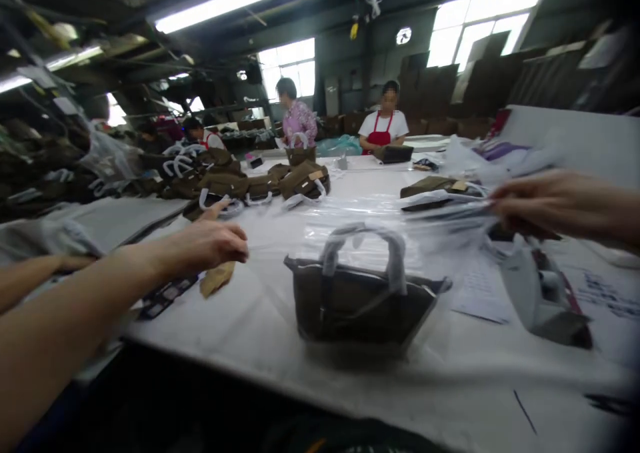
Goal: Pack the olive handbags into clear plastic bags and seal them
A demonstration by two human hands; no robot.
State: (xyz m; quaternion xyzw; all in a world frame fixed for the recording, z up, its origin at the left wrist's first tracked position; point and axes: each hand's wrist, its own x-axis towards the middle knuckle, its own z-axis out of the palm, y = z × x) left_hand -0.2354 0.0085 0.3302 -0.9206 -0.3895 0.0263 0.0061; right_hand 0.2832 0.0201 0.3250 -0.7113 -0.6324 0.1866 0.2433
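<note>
The fingertips of the right hand [565,206] pinch the gathered edge of a clear plastic bag [350,216], which spreads leftward above an upright olive handbag [360,306] with wrapped handles. The handbag stands between both hands, touching neither. The left hand [200,246] is open and empty, its fingers spread, just above a tan paper scrap [217,279] on the white-covered table [225,346].
</note>
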